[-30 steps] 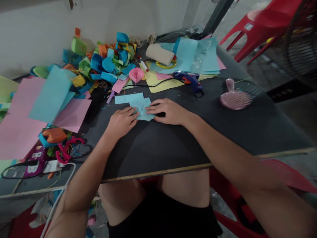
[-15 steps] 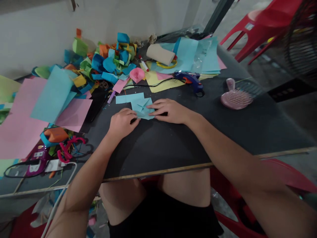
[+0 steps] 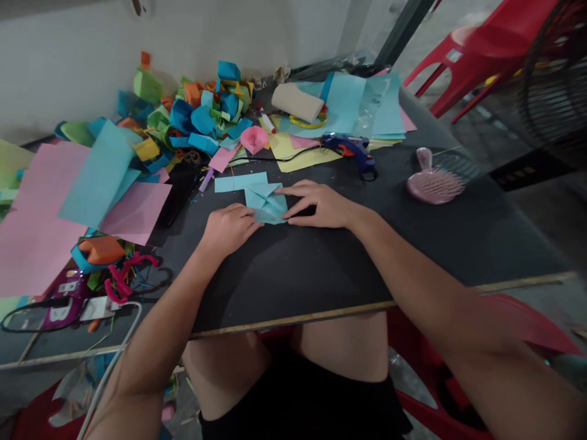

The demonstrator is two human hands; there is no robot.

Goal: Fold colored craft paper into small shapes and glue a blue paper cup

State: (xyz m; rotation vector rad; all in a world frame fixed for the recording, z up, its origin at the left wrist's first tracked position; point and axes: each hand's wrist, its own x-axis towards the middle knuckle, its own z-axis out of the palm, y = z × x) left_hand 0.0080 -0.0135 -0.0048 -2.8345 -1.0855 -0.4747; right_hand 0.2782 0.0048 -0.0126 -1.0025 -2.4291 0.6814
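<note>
A folded light blue paper piece [image 3: 265, 201] lies on the dark table [image 3: 321, 269] in front of me. My left hand [image 3: 228, 229] is curled, its fingertips pinching the paper's near left edge. My right hand [image 3: 318, 205] rests on the table to the right of the paper, fingers stretched out flat, fingertips pressing its right side. Behind the piece lies a flat light blue strip [image 3: 238, 181].
A blue glue gun [image 3: 351, 150] and a pink hairbrush [image 3: 433, 182] lie at the right. A pile of folded coloured papers [image 3: 202, 116] and large pink and blue sheets [image 3: 87, 189] fill the left. Scissors with pink handles [image 3: 121, 282] lie near the left edge. Red chairs [image 3: 481, 43] stand beyond.
The paper piece now shows raised folds. My right hand has slid a little right with its fingers spreading; my left hand has shifted slightly toward the paper's near edge.
</note>
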